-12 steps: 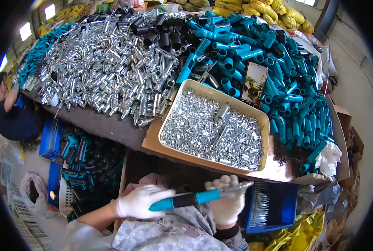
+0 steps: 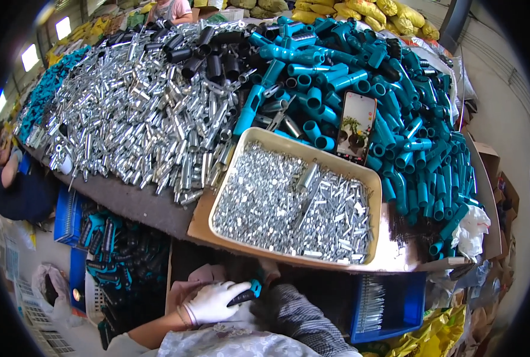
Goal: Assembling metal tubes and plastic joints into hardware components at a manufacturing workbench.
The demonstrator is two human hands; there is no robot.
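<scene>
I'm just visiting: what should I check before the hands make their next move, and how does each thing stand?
1. Left hand gripping the black-and-teal handle: ok.
2. Whole handle visible: not ok, the glove covers part.
3. Right hand's grip: cannot tell; only the striped sleeve shows clearly.
4. Tan tray stocked with small metal parts: ok.
5. Blue bin holding metal rods: ok.

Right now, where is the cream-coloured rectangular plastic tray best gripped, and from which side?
Probably by the tray's rim at its left and right ends, reaching from the near side: small silvery metal pieces fill it, and teal cylindrical tubes crowd its far edge.
</scene>
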